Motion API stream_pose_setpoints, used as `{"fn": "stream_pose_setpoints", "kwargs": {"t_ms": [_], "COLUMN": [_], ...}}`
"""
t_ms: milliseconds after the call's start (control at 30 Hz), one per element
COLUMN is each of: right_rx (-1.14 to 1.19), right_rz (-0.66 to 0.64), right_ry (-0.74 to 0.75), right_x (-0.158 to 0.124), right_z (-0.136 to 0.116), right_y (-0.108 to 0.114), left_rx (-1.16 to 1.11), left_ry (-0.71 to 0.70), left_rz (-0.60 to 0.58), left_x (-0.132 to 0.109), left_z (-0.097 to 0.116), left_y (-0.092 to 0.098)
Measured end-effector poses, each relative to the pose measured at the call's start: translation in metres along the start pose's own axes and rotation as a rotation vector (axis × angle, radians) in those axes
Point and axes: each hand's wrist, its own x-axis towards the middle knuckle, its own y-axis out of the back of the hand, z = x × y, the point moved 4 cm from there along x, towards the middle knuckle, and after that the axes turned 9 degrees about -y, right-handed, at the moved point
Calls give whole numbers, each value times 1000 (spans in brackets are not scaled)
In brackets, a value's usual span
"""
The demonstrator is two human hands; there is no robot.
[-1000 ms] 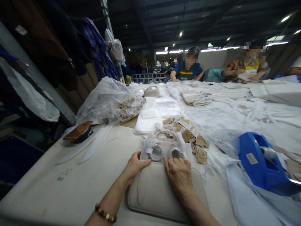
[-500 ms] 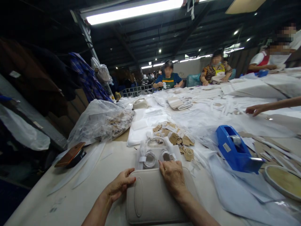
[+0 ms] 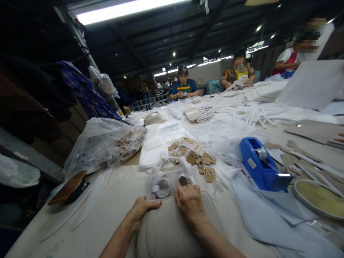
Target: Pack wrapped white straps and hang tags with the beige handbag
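Cream bag: one, lying flat on the desk at 6 o'clock, directly under both hands. Left hand is curled round the bag's upper left corner, thumb on top, fingers closed over the edge. Right hand lies palm down on the top edge with fingers bent at the far rim; whether they grip, cannot tell. The bag is smooth, pale and padded, with a stitched oval loop on its left half.

At 12 o'clock, just beyond the fingertips: two coils of white strap, side by side at the bag's far edge. Further out, 12 to 1 o'clock: one heap of brown paper tags. At 2 o'clock: one blue tape dispenser. At 10 o'clock: one phone and one clear plastic sack.
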Motion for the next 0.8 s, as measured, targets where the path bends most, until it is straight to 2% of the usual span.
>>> {"fn": "stream_pose_setpoints", "kwargs": {"t_ms": [133, 167, 233, 333, 400, 567, 667, 733, 800], "right_rx": [99, 103, 79, 53, 65, 36, 7, -9, -17], "right_rz": [23, 42, 46, -39, -75, -78, -79, -83, -92], "right_ry": [66, 33, -129, -323, -299, -189, -144, -120, -96], "right_x": [-5, -6, -9, -11, -11, -7, -7, -6, -5], "right_z": [22, 33, 61, 90, 91, 76, 73, 74, 74], "right_y": [19, 25, 33, 33, 30, 28, 28, 29, 29], "left_rx": [-38, -44, -48, -36, -19, 115, 292, 405, 651], "left_ry": [16, 14, 2, -30, -48, -101, -173, -280, -526], "left_rz": [53, 72, 104, 132, 139, 177, 303, 425, 453], "left_x": [-2, -3, -4, -8, -10, -16, -25, -33, -39], "left_z": [-8, -11, -15, -16, -14, -9, -7, -5, 4], "left_y": [-3, -4, -5, -9, -12, -12, -9, -11, -26]}}
